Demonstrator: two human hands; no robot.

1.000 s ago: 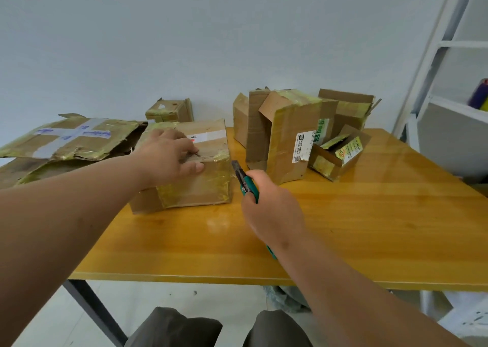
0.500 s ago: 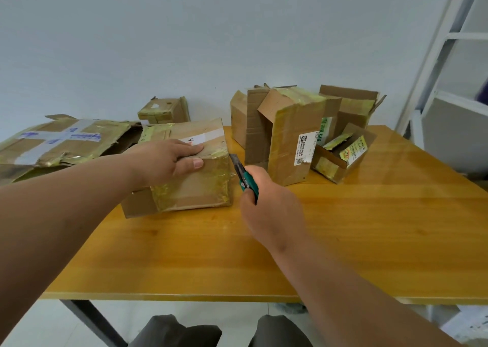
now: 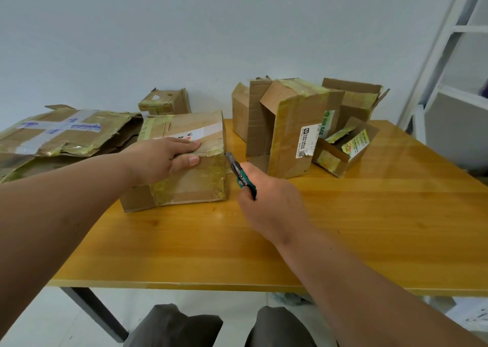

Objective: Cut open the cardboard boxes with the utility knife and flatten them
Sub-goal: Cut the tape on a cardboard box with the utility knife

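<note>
Against the pale wall, flattened cardboard (image 3: 60, 132) lies at the table's (image 3: 369, 227) left, the left hand (image 3: 161, 159) presses flat on the taped box (image 3: 184, 161), the right hand (image 3: 269, 201) grips the utility knife (image 3: 239, 173) at its corner (cut barely begun, I judge), and several opened boxes (image 3: 290, 124) stand unflattened.

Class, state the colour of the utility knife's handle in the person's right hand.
Teal green handle of the utility knife, gripped by the right hand; head view.
</note>
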